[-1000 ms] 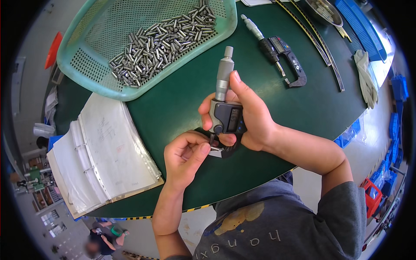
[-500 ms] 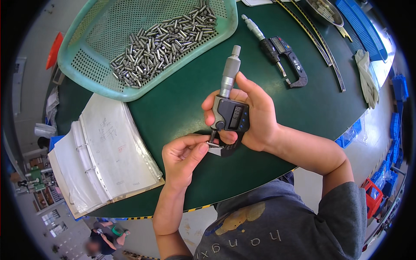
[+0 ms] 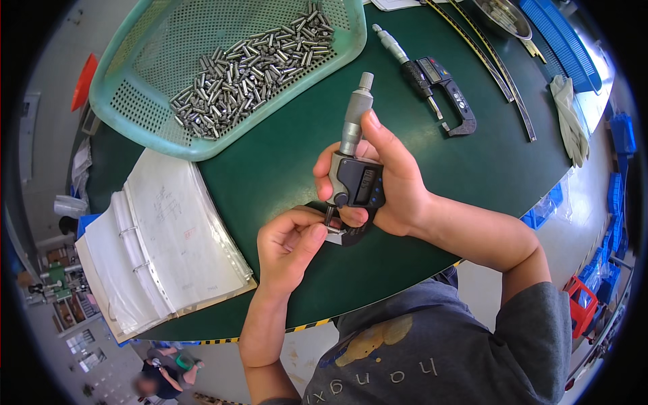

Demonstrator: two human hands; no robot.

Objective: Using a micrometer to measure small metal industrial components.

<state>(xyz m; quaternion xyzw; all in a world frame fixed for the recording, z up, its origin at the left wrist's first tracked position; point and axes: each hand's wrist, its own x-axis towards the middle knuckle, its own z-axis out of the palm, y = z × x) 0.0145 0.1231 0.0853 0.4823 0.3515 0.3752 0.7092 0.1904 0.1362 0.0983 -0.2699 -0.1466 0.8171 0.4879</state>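
My right hand [image 3: 398,179] is wrapped round a digital micrometer [image 3: 359,181], its grey thimble pointing up and away from me. The thumb lies along the thimble's side. My left hand [image 3: 289,250] pinches a small steel pin [image 3: 333,230] between thumb and forefinger. That pin sits at the micrometer's jaw opening, by the spindle; whether both jaw faces touch it I cannot tell. Beyond the hands, a green plastic basket [image 3: 209,150] holds a heap of similar steel pins [image 3: 253,74]. A second digital micrometer [image 3: 432,81] lies on the green table [image 3: 270,169].
An open ring binder [image 3: 185,236] with sheets in sleeves lies at the left. At the far right are curved metal strips [image 3: 499,71], a metal bowl [image 3: 506,17], a blue basket [image 3: 563,44] and a pale glove [image 3: 570,121]. Another person [image 3: 162,374] is in the background, lower left.
The pin and my left hand have shifted slightly to the right at the jaws. The micrometer has turned a little in my right hand, and its display reading differs.
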